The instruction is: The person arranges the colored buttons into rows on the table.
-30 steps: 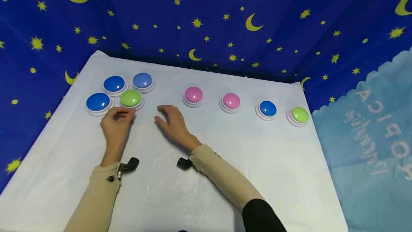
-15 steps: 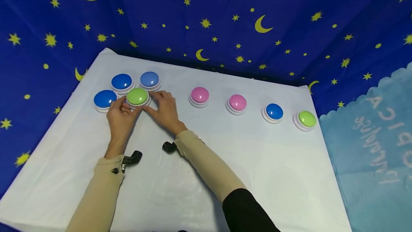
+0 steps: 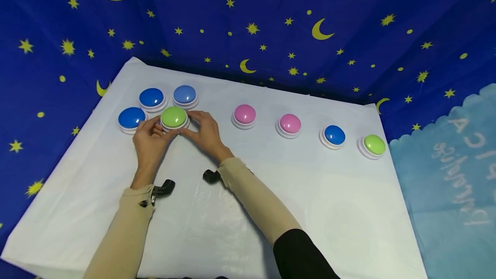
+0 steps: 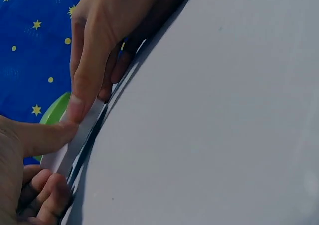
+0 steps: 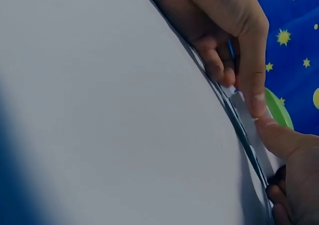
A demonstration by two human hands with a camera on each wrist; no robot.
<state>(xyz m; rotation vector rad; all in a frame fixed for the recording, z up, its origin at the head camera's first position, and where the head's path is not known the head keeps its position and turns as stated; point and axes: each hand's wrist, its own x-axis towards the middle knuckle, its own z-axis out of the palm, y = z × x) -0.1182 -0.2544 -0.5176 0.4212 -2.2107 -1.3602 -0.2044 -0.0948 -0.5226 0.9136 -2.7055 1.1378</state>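
Note:
A green dome push button on a round white base stands at the near right of a group with several blue ones. My left hand grips its left side, thumb on the near rim. From the right, my right hand grips the base too, its thumb meeting the left thumb in front. In the left wrist view the two thumbs press the white base below the green dome. Nearest my left hand is a dark blue button; behind are another dark blue button and a lighter blue one.
To the right, a row holds a pink button, another pink button, a blue button and a green button near the right edge. They stand on a white-covered table before a starry blue curtain.
My right hand has come left onto the green button, and my left hand has closed on it too. The button has shifted slightly right, away from the blue one. The head view has shifted.

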